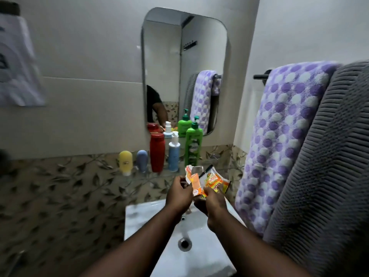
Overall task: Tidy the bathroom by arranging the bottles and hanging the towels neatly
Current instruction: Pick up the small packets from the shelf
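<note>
Several bottles stand in a row on the shelf under the mirror: a yellow tube [125,162], a blue tube [142,160], a red bottle [157,152], a pale blue pump bottle [174,153] and a green pump bottle [193,145]. Over the sink, my left hand [178,193] grips a torn orange carton [193,181], and my right hand [211,202] holds an orange and yellow packet [214,181]. A purple dotted towel [279,132] and a grey ribbed towel [327,166] hang side by side on the rail [260,76] at the right.
A white sink [143,216] with a drain [184,243] lies below my hands. A rounded mirror [183,62] hangs on the wall above the bottles. A white cloth [18,62] hangs at the far left. Leaf-patterned tiles run along the lower wall.
</note>
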A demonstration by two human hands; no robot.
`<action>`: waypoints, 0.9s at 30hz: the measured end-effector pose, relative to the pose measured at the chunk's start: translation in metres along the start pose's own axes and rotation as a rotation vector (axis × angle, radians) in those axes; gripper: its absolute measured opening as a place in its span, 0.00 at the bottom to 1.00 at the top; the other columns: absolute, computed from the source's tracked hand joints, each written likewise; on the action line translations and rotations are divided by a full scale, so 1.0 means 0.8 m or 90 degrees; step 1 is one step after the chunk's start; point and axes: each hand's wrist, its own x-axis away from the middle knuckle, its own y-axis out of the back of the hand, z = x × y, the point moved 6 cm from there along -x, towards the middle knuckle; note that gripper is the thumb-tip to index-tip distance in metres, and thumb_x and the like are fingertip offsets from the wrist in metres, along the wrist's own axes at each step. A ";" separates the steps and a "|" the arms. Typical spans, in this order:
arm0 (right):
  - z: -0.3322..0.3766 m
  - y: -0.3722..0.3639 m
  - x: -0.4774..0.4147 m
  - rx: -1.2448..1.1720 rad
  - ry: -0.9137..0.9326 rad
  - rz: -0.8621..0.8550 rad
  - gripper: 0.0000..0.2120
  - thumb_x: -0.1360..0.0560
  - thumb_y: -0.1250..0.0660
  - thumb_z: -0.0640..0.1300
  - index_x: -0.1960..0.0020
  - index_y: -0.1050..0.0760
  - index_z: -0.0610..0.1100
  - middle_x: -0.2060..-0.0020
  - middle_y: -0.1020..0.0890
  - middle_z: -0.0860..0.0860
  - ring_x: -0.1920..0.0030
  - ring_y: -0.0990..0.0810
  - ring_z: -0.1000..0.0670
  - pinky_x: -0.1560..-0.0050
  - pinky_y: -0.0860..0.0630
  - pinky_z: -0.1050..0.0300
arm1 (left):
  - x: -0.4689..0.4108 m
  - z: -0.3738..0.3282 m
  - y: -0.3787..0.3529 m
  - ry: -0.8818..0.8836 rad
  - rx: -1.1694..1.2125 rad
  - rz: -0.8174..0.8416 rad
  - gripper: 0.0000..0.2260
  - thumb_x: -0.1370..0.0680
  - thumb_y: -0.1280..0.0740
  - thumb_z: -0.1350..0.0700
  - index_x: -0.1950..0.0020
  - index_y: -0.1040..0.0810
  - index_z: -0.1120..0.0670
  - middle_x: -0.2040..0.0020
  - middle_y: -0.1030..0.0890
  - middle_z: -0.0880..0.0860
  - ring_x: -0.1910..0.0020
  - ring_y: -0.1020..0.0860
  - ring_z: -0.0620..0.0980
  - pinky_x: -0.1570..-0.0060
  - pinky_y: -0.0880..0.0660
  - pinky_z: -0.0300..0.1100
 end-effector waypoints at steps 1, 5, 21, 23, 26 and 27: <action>-0.006 -0.010 0.009 0.003 -0.002 0.022 0.19 0.20 0.38 0.41 0.29 0.28 0.43 0.68 0.13 0.45 0.71 0.14 0.47 0.65 0.16 0.53 | 0.008 0.000 0.014 0.002 0.012 -0.009 0.09 0.26 0.28 0.51 0.48 0.24 0.48 0.52 0.15 0.51 0.53 0.16 0.55 0.56 0.20 0.51; -0.030 -0.059 0.048 -0.001 -0.008 0.107 0.16 0.19 0.38 0.41 0.33 0.27 0.48 0.61 0.12 0.42 0.67 0.14 0.46 0.63 0.16 0.52 | 0.031 0.008 0.083 0.020 0.050 -0.064 0.14 0.30 0.30 0.53 0.45 0.24 0.49 0.50 0.15 0.53 0.53 0.14 0.54 0.59 0.18 0.50; -0.252 -0.280 0.142 0.116 -0.125 0.330 0.14 0.20 0.37 0.38 0.36 0.24 0.40 0.46 0.16 0.37 0.49 0.15 0.38 0.56 0.16 0.47 | 0.096 0.162 0.383 0.121 0.104 -0.369 0.05 0.23 0.30 0.65 0.53 0.20 0.55 0.52 0.13 0.58 0.53 0.15 0.58 0.46 0.19 0.58; -0.296 -0.303 0.154 0.123 -0.154 0.349 0.15 0.20 0.37 0.37 0.34 0.24 0.41 0.44 0.16 0.37 0.46 0.16 0.38 0.55 0.16 0.48 | 0.107 0.197 0.418 0.151 0.104 -0.397 0.06 0.25 0.29 0.65 0.55 0.20 0.55 0.55 0.14 0.57 0.56 0.16 0.55 0.46 0.20 0.60; -0.361 -0.324 0.167 0.143 -0.201 0.373 0.14 0.19 0.38 0.38 0.34 0.24 0.41 0.44 0.16 0.39 0.45 0.16 0.39 0.56 0.17 0.50 | 0.122 0.251 0.460 0.201 0.090 -0.417 0.07 0.27 0.28 0.66 0.56 0.20 0.55 0.56 0.13 0.57 0.58 0.17 0.54 0.49 0.19 0.57; -0.387 -0.330 0.170 0.156 -0.216 0.378 0.14 0.19 0.39 0.38 0.35 0.23 0.41 0.46 0.15 0.39 0.47 0.15 0.40 0.58 0.17 0.51 | 0.128 0.273 0.476 0.219 0.074 -0.426 0.07 0.27 0.29 0.66 0.57 0.20 0.54 0.57 0.13 0.56 0.58 0.17 0.54 0.50 0.18 0.56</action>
